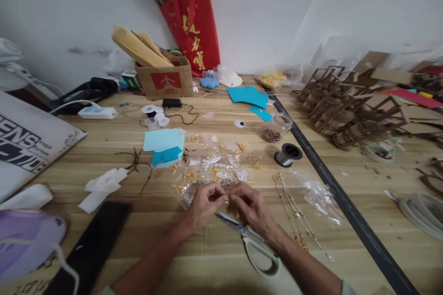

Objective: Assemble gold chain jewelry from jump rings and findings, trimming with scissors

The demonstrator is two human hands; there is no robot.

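My left hand (204, 203) and my right hand (252, 207) meet over the wooden table (214, 253), fingertips pinching a tiny metal charm (226, 201) between them. Just beyond the fingers lie clear bags of small gold and silver findings (216, 168). White-handled scissors (254, 244) rest on the table under my right wrist. Gold chains (294, 212) stretch out to the right of my right hand.
A wire spool (288, 154), a bead dish (272, 135) and blue paper (165, 145) sit further back. A black phone (93, 244) and white tissue (103, 186) lie left. A cardboard box (165, 78), red bag (194, 27) and wooden lattice pieces (346, 115) stand behind.
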